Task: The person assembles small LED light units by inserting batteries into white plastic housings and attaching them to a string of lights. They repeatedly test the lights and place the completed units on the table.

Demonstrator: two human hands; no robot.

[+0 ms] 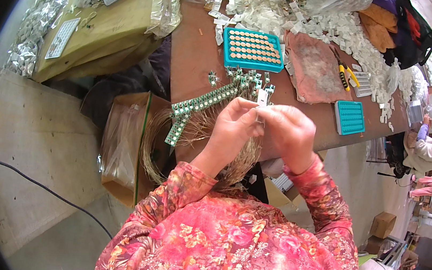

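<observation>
Over the near edge of the brown table, my left hand (232,129) and my right hand (292,136) meet with fingertips pinched together. Between them a small white plastic casing (263,96) sticks up; its lower part is hidden by the fingers. Just beyond and to the left lie rows of small green circuit boards (204,100), with a bundle of thin tan wires (156,146) hanging over the edge below my left wrist. A turquoise tray (226,59) of round, copper-coloured discs sits past the hands.
Loose white casings (316,22) cover the table's far side. A pink cloth (315,74), yellow-and-black pliers (344,78) and a smaller turquoise tray (349,118) lie to the right. An open cardboard box (117,177) stands at the left. Another person (427,153) is farther right.
</observation>
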